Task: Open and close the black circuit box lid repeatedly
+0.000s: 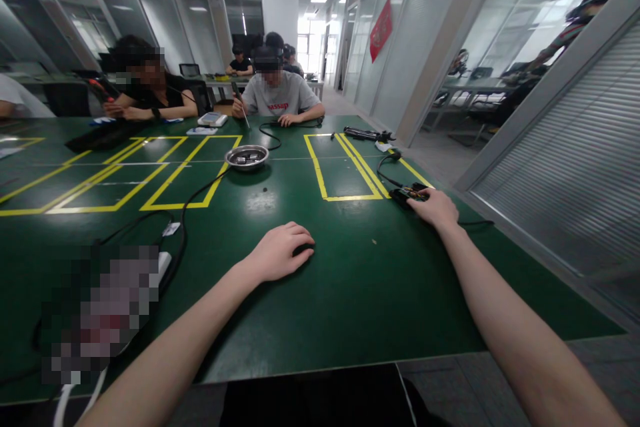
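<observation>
Green table is filling most of the view, with yellow lines marking out boxes on it. Across it, a co-worker in a grey shirt is sitting with a thin tool in one hand; a co-worker in black is sitting farther left. Near left corner: a pixelated object is lying beside the wearer's left forearm, can't identify.

Left hand is resting palm-down on the table, fingers lying close together and curving; dark patch under them, cannot tell if shadow or a thing held. Right hand is reaching out to the right side and touching a black device, thumb and fingers lying over it; pinching or just resting, cannot tell.

Beyond the left hand, a steel bowl is holding small metal pieces. Black folded stand is lying beyond the device. A cable is looping just beside the device.

Smallest: coloured wires are showing on the device by the fingertips. Progress, as judged: device is lying within reach and contact is being made; with wires exposed, it is looking unfinished. How much is done or left, can't tell.
</observation>
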The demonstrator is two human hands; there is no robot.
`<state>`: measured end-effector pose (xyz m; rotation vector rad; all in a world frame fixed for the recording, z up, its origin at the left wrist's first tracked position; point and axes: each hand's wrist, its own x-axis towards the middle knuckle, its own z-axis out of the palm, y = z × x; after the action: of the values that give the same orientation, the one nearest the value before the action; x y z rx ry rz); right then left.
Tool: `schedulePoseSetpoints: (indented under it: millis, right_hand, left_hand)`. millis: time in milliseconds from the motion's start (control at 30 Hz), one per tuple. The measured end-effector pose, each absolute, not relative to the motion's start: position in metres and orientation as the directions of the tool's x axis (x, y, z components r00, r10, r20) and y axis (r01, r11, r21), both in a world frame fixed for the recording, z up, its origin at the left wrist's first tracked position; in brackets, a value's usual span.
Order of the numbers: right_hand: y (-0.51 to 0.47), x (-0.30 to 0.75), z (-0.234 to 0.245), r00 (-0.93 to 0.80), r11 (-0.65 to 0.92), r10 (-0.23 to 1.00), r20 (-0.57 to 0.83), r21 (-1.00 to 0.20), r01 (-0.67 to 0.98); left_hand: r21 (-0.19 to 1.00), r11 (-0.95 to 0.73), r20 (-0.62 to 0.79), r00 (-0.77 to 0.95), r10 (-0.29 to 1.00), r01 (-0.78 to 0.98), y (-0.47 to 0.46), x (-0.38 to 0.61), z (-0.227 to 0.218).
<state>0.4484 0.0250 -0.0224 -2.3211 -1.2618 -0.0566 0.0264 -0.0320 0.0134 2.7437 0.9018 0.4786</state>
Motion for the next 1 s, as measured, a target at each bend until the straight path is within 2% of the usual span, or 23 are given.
schedulePoseSetpoints:
  millis: [133, 300, 367, 467, 533, 633, 767, 1000]
  right_hand:
    - [0.026, 0.447, -0.022, 0.534, -0.441, 0.803, 0.263, -0.339, 0.831]
    - [0.023, 0.423, -0.015, 0.355, -0.275, 0.902, 0.246, -0.309, 0.911]
    - [0.019, 0.404, -0.012, 0.204, -0.114, 0.947, 0.248, -0.334, 0.935]
    - [0.006, 0.361, -0.01, -0.146, 0.258, 0.949, 0.28, -0.422, 0.869]
    - [-0.008, 0.326, -0.009, -0.413, 0.515, 0.857, 0.309, -0.5, 0.696]
    - [-0.03, 0.282, -0.007, -0.643, 0.679, 0.695, 0.322, -0.588, 0.44]
    - [-0.043, 0.26, -0.005, -0.709, 0.724, 0.613, 0.348, -0.606, 0.329]
    - [-0.038, 0.271, -0.007, -0.647, 0.725, 0.636, 0.42, -0.613, 0.314]
  left_hand:
    - [0.3, -0.789, 0.231, 0.762, 0.606, 0.537, -0.032, 0.027, 0.013]
    - [0.294, -0.793, 0.238, 0.763, 0.601, 0.533, -0.031, 0.027, 0.012]
    - [0.304, -0.79, 0.237, 0.761, 0.604, 0.532, -0.031, 0.027, 0.011]
    - [0.326, -0.789, 0.283, 0.742, 0.607, 0.521, -0.033, 0.026, 0.012]
    - [0.34, -0.797, 0.344, 0.723, 0.599, 0.498, -0.035, 0.026, 0.014]
    - [0.355, -0.816, 0.363, 0.737, 0.57, 0.456, -0.037, 0.026, 0.019]
    - [0.334, -0.817, 0.31, 0.764, 0.566, 0.47, -0.037, 0.027, 0.021]
    - [0.33, -0.798, 0.262, 0.763, 0.591, 0.505, -0.035, 0.026, 0.017]
